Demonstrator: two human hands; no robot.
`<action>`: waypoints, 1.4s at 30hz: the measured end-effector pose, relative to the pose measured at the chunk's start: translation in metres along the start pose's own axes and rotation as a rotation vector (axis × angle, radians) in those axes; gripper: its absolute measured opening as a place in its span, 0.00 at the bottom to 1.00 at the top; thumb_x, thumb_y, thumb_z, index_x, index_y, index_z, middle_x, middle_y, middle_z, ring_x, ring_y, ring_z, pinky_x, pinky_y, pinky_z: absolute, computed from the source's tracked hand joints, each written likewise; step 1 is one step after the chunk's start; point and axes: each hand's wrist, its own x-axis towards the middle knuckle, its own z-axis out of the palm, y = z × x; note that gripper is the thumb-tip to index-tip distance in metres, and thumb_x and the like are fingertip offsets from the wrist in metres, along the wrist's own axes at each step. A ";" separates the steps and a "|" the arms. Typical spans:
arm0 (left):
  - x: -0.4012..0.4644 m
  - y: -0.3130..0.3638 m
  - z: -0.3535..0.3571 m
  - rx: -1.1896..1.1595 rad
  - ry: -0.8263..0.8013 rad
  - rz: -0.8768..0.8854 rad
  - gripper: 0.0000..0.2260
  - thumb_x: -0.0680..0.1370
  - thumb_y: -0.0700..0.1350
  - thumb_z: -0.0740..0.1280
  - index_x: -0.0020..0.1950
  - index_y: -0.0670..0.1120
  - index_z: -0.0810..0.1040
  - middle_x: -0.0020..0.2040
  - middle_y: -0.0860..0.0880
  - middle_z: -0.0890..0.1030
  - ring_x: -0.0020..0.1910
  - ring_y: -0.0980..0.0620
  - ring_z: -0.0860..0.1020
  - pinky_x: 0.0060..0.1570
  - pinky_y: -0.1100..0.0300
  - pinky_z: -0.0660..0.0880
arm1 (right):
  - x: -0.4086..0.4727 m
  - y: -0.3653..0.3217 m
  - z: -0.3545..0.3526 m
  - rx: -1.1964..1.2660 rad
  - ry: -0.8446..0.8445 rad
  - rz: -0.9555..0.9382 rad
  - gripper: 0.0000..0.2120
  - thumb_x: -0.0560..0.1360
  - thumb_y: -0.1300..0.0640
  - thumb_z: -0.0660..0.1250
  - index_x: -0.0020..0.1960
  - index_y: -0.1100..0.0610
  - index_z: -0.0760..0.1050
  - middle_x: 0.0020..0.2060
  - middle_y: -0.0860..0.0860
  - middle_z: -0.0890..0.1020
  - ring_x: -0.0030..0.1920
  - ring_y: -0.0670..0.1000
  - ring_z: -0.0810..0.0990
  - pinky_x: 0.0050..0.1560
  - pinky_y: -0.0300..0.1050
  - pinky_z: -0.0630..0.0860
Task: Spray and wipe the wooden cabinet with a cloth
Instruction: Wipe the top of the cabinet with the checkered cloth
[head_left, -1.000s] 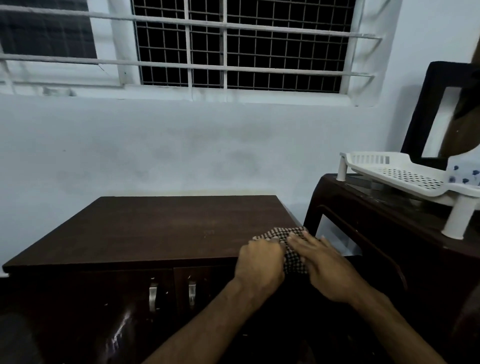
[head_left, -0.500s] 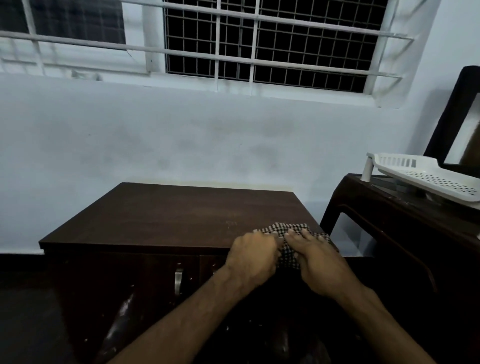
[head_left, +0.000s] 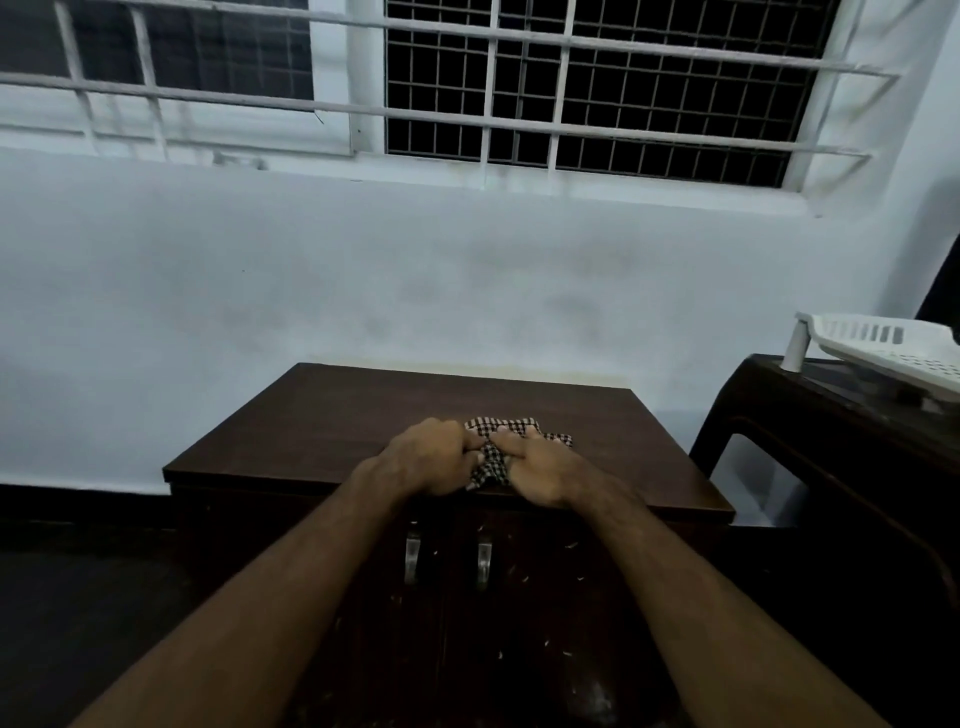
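Checkered cloth (head_left: 506, 441) bunched on cabinet (head_left: 332, 415) top near front edge, between both hands: left hand (head_left: 431, 457) and right hand (head_left: 540, 467) each curled, gripping it.

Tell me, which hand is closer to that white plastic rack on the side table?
Right. The right hand rests on the checked cloth, on the side toward the white rack; the left hand grips the cloth on the far side.
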 end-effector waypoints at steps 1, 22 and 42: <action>0.000 0.001 0.000 0.006 -0.005 -0.007 0.17 0.84 0.51 0.59 0.70 0.53 0.77 0.63 0.43 0.82 0.62 0.42 0.79 0.61 0.54 0.75 | 0.002 -0.001 0.000 -0.002 -0.014 0.008 0.29 0.81 0.61 0.51 0.81 0.49 0.58 0.82 0.50 0.55 0.82 0.59 0.49 0.81 0.57 0.50; -0.012 0.159 0.032 0.177 0.170 0.129 0.12 0.83 0.49 0.62 0.58 0.44 0.81 0.58 0.43 0.83 0.57 0.41 0.81 0.54 0.50 0.78 | -0.116 0.126 -0.017 0.032 0.178 0.047 0.23 0.85 0.57 0.58 0.80 0.50 0.61 0.79 0.42 0.60 0.80 0.43 0.52 0.73 0.31 0.43; 0.016 0.114 0.040 -0.011 0.127 0.154 0.16 0.83 0.56 0.58 0.61 0.51 0.80 0.54 0.43 0.84 0.55 0.40 0.82 0.53 0.49 0.78 | -0.081 0.087 -0.021 -0.054 0.103 0.200 0.24 0.86 0.50 0.49 0.82 0.53 0.57 0.82 0.49 0.56 0.82 0.54 0.51 0.80 0.49 0.49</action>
